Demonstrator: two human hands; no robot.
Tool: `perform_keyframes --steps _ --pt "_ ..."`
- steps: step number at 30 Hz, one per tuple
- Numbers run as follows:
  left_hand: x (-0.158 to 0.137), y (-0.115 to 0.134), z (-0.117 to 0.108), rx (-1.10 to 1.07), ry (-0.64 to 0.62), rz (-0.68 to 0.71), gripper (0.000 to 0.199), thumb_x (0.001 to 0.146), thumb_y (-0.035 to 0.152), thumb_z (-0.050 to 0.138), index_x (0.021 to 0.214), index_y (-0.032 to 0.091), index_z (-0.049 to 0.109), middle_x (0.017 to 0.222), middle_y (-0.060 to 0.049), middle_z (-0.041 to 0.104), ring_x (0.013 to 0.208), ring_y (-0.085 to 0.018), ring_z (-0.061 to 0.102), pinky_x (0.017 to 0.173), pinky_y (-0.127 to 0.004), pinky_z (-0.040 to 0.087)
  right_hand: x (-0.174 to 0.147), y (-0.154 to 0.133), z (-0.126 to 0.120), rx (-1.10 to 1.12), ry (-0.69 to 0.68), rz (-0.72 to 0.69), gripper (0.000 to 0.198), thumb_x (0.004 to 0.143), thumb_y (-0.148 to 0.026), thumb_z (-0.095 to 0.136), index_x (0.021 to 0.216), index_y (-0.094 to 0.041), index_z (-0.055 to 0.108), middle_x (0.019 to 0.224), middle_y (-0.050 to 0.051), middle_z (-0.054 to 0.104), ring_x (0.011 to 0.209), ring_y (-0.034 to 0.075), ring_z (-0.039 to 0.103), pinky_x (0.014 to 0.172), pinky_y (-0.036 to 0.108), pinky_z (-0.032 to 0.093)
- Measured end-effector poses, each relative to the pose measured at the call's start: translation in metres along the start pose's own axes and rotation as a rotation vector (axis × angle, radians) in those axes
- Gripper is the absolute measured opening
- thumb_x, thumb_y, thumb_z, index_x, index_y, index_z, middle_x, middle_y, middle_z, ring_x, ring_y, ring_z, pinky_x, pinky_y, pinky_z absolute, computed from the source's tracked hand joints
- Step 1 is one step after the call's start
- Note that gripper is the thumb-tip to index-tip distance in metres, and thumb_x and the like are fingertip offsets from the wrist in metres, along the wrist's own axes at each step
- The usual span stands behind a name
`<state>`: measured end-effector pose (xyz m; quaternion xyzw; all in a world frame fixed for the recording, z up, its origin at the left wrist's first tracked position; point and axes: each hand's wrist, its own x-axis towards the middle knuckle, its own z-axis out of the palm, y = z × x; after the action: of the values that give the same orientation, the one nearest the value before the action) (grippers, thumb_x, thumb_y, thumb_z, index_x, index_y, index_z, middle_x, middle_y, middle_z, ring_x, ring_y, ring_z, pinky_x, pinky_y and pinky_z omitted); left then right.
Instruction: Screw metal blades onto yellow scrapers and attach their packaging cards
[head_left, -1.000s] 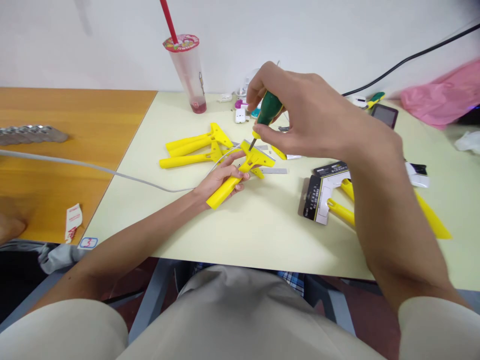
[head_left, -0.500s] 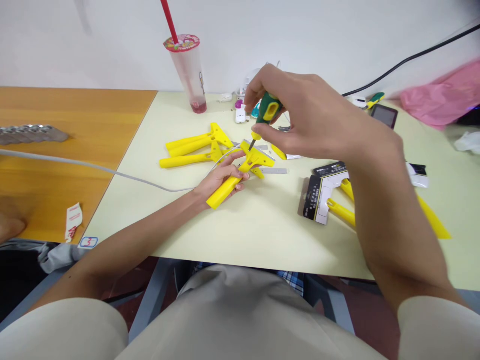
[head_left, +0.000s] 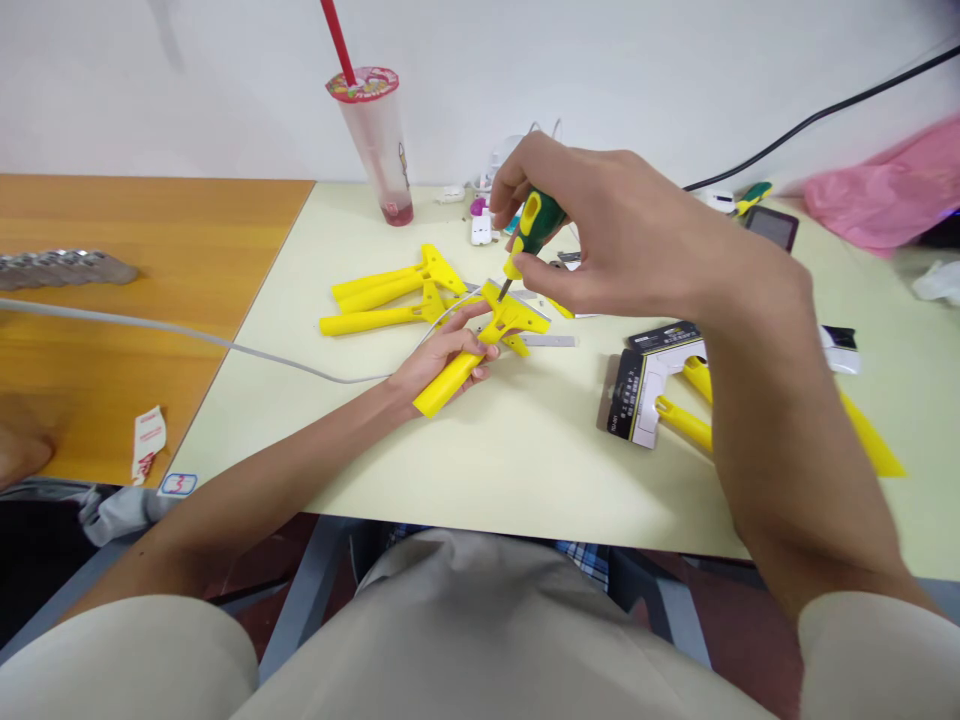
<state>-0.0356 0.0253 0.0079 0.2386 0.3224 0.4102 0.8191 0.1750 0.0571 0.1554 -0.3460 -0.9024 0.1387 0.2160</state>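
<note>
My left hand (head_left: 442, 358) is closed around a yellow scraper (head_left: 459, 377), its handle slanting toward me and its wide head up and to the right. My right hand (head_left: 592, 225) grips a green and yellow screwdriver (head_left: 535, 222) from above. The screwdriver's tip meets the scraper head near its upper left corner; the screw under it is too small to make out. Behind my left hand lie several more yellow scrapers (head_left: 382, 318), and a flat grey blade (head_left: 551, 341) rests on the table to the right of the held one.
A tall cup (head_left: 379, 150) with a red straw stands by the wall. Black-and-white packaging (head_left: 637, 400) and yellow handles lie under my right forearm. A grey cable (head_left: 300, 370) runs in from the left. A phone (head_left: 772, 228) and a pink bag (head_left: 885, 190) lie at the back right.
The screwdriver handle has turned in my right hand, so its yellow patch now faces more to the left. My left hand and the scraper stay in place.
</note>
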Motion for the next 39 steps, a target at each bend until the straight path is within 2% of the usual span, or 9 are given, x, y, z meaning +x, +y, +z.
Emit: perform_keyframes --steps 4,10,15,20,24,29,35,39 --pt "-0.0006 0.0011 0.0016 0.003 0.005 -0.007 0.075 0.067 0.0 0.069 0.135 0.026 0.059 0.12 -0.007 0.075 0.072 -0.008 0.066 0.054 -0.016 0.045 -0.0002 0.0008 0.0006 0.006 -0.022 -0.008 0.047 0.076 -0.027 0.07 0.117 -0.049 0.062 0.128 -0.004 0.073 0.109 0.04 0.067 0.095 0.059 0.053" --pt "-0.0005 0.0013 0.0029 -0.004 0.013 -0.008 0.076 0.066 0.0 0.067 0.136 0.026 0.058 0.128 -0.009 0.074 0.071 -0.008 0.065 0.053 -0.016 0.044 0.0 0.0028 0.0011 0.006 -0.026 -0.022 0.046 0.077 -0.024 0.068 0.118 -0.045 0.06 0.128 0.0 0.072 0.108 0.039 0.066 0.094 0.057 0.052" --pt "0.0 0.0014 0.0025 0.001 0.01 -0.005 0.074 0.067 0.0 0.067 0.135 0.026 0.057 0.123 -0.009 0.074 0.07 -0.008 0.065 0.053 -0.016 0.044 0.0005 0.0021 0.001 0.008 -0.028 -0.027 0.048 0.076 -0.022 0.07 0.117 -0.045 0.061 0.13 -0.001 0.072 0.108 0.039 0.067 0.096 0.057 0.052" --pt "0.0001 0.0014 0.0016 0.015 0.016 -0.007 0.075 0.067 0.001 0.068 0.137 0.027 0.058 0.121 -0.008 0.074 0.071 -0.009 0.065 0.053 -0.017 0.044 0.0002 0.0013 0.0006 -0.075 -0.032 -0.067 0.031 0.089 -0.03 0.065 0.117 -0.043 0.06 0.129 0.0 0.071 0.106 0.038 0.068 0.097 0.059 0.051" --pt "0.0003 0.0 -0.0002 0.018 0.008 -0.003 0.075 0.066 0.002 0.067 0.136 0.027 0.058 0.126 -0.009 0.073 0.073 -0.009 0.066 0.055 -0.018 0.045 0.0008 0.001 0.0003 -0.094 0.021 -0.036 0.022 0.091 -0.035 0.067 0.111 -0.041 0.063 0.122 0.0 0.075 0.105 0.039 0.069 0.097 0.06 0.051" --pt "0.0012 -0.0016 -0.0016 0.018 -0.004 0.001 0.073 0.065 0.001 0.067 0.133 0.026 0.058 0.127 -0.009 0.073 0.073 -0.01 0.066 0.056 -0.019 0.046 0.0009 0.0028 0.0003 -0.078 0.034 -0.007 0.02 0.092 -0.039 0.069 0.112 -0.042 0.063 0.109 0.0 0.077 0.099 0.038 0.071 0.09 0.056 0.053" --pt "-0.0001 0.0006 0.0018 0.012 0.014 -0.002 0.071 0.066 0.001 0.068 0.132 0.026 0.059 0.124 -0.008 0.073 0.072 -0.009 0.064 0.056 -0.018 0.044 -0.0011 0.0039 0.0006 -0.055 -0.018 -0.041 0.036 0.088 -0.027 0.07 0.119 -0.042 0.059 0.124 0.0 0.074 0.102 0.036 0.069 0.092 0.052 0.053" --pt "-0.0005 0.0014 0.0033 0.013 0.021 -0.006 0.071 0.066 0.001 0.067 0.131 0.026 0.059 0.125 -0.008 0.072 0.071 -0.009 0.064 0.055 -0.018 0.044 -0.001 0.0029 0.0009 -0.064 -0.045 -0.05 0.03 0.092 -0.027 0.064 0.119 -0.04 0.058 0.129 0.001 0.071 0.105 0.035 0.068 0.092 0.052 0.052"
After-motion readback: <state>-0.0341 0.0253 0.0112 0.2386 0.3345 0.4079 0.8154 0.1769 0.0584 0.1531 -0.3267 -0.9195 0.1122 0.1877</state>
